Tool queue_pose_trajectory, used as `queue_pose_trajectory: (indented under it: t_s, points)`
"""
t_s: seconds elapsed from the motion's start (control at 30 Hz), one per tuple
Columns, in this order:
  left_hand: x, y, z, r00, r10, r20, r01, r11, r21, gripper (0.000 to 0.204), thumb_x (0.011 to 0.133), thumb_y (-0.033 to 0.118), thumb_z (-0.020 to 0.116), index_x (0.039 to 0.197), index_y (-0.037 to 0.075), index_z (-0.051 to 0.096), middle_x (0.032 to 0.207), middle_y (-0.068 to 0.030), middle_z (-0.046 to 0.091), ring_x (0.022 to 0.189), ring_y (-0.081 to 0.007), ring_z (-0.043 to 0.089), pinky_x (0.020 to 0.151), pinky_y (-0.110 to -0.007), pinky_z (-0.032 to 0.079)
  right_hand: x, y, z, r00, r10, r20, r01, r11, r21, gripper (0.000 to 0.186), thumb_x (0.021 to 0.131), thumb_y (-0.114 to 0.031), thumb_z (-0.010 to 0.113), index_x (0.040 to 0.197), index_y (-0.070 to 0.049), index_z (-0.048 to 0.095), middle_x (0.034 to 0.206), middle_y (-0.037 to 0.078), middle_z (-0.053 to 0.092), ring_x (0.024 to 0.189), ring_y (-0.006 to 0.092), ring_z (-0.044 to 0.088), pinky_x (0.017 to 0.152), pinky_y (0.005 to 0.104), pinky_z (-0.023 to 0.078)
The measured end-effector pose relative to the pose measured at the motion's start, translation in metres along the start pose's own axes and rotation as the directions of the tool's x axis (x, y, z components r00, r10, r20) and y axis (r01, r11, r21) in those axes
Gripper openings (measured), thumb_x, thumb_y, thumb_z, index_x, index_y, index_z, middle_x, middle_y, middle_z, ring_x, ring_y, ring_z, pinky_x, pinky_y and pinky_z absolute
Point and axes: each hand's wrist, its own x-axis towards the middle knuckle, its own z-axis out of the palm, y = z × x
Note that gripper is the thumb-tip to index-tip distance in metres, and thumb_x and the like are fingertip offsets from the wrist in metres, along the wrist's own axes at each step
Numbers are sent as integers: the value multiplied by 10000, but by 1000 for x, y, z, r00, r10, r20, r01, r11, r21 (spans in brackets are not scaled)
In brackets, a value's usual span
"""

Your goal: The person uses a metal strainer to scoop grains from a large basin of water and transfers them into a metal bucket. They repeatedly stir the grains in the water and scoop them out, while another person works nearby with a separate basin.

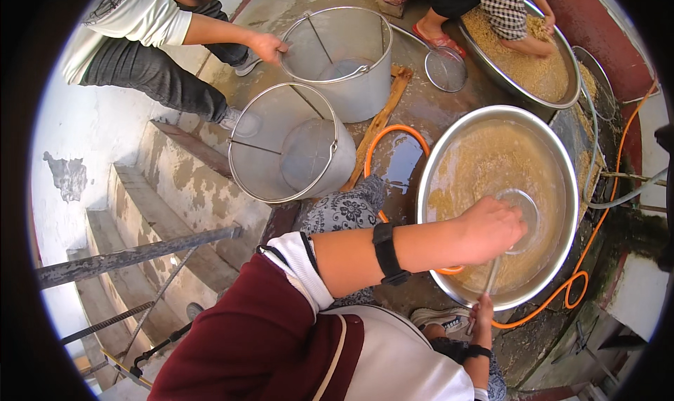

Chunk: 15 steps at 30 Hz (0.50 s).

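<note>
A wide metal basin (pixel 570 190) holds cloudy tan water with grain-like bits in it. Inside it is a round mesh strainer (pixel 528 208), its long handle running toward me. My right hand (pixel 482 311) is wrapped round that handle at the basin's near edge. My left hand (pixel 491 229) reaches across from the left, closed over the strainer's left side. Its curled fingers hide part of the strainer's rim, and what they hold, if anything, cannot be made out.
Two large metal buckets (pixel 239 169) stand at the left; a person's hand (pixel 269 48) grips the farther one's rim. Another person's hands are in a grain-filled basin (pixel 572 95). A second strainer (pixel 446 69), an orange hose (pixel 588 250), a wooden strip (pixel 385 116) and concrete steps (pixel 151 215) surround me.
</note>
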Motion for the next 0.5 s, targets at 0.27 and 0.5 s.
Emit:
queue_pose_trajectory:
  t_s: [0.27, 0.5]
  points:
    - [-1, -1, -4, 999, 28, 41, -27, 999, -22, 239, 820, 198, 698, 996, 54, 624, 977, -119, 630, 967, -299, 641, 836, -429, 506, 52, -35, 57, 949, -244, 198, 226, 968, 108, 389, 1031, -480, 432, 887, -120, 462, 536, -1, 425, 360, 120, 381, 310, 288, 305]
    - [-8, -4, -21, 999, -4, 49, 4, 1000, 11, 348, 867, 221, 676, 1176, 73, 616, 1001, -115, 628, 999, -311, 627, 845, -420, 517, 13, -19, -18, 974, -217, 67, 220, 974, -55, 392, 1033, -478, 426, 876, -120, 455, 445, -28, 329, 314, 126, 353, 292, 289, 266]
